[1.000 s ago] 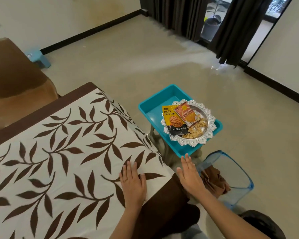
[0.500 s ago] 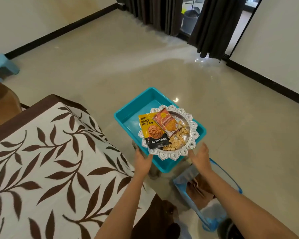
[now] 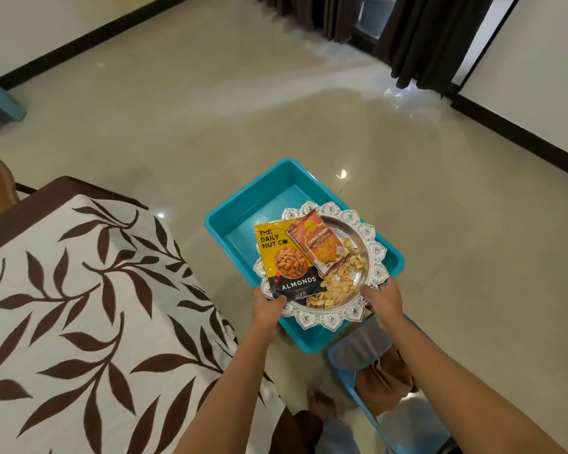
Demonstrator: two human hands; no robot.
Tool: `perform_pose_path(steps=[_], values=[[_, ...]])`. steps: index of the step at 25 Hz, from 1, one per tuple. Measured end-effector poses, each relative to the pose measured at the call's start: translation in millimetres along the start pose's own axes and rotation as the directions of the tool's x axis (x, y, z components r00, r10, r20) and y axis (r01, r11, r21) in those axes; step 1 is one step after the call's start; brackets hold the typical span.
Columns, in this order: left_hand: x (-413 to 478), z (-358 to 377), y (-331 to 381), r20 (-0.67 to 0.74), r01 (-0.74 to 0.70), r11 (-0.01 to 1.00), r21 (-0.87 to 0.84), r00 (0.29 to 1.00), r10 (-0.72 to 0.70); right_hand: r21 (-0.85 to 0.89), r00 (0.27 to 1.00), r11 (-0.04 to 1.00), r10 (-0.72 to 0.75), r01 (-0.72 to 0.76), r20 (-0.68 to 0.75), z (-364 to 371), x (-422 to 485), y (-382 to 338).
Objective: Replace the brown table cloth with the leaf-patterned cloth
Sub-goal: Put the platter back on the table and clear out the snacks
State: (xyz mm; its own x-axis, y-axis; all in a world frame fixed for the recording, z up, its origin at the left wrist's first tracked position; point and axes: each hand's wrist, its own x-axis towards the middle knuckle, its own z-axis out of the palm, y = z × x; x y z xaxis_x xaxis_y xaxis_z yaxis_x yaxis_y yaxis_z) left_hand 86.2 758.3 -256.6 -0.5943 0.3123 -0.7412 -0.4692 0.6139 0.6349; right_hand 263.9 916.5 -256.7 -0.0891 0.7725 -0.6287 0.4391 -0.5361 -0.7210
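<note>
Two hands on silver plate (image 3: 371, 280) over teal tray (image 3: 243, 211): left hand (image 3: 269, 309) and right hand (image 3: 382, 301) gripping near rim. Leaf-patterned cloth (image 3: 79, 306) spread over desk; brown cloth (image 3: 386, 378) in blue basket (image 3: 351, 362).

The leaf-patterned cloth (image 3: 89, 306) is lying spread over the desk at the left, its brown border (image 3: 56, 198) running along the far edge. Both hands are gripping the near rim of a silver plate (image 3: 368, 244): the left hand (image 3: 268, 309) is pinching it beside the almonds packet (image 3: 284, 257), the right hand (image 3: 382, 301) at the other side. An orange snack packet (image 3: 318, 244) and loose snacks (image 3: 338, 283) are lying on the plate, which is sitting over a teal tray (image 3: 243, 211). A brown cloth (image 3: 387, 378) is lying in a blue basket (image 3: 345, 358) on the floor.
</note>
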Motion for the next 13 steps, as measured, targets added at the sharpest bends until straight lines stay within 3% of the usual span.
perform_pose_path(steps=[3, 6, 13], values=[[-11, 0, 11, -0.042, 0.011, 0.997, -0.074, 0.999, -0.015, 0.18, 0.997, 0.981, 0.075, -0.075, 0.006, 5, 2, -8], [-22, -4, 21, -0.054, -0.01, 0.993, -0.115, 0.999, 0.004, 0.235, 0.998, 0.97, 0.058, -0.055, -0.005, 4, -7, -23], [-85, -61, 58, -0.091, -0.231, 0.954, -0.19, 0.972, 0.217, 0.295, 0.976, 0.936, -0.214, 0.191, 0.047, 4, -84, -94]])
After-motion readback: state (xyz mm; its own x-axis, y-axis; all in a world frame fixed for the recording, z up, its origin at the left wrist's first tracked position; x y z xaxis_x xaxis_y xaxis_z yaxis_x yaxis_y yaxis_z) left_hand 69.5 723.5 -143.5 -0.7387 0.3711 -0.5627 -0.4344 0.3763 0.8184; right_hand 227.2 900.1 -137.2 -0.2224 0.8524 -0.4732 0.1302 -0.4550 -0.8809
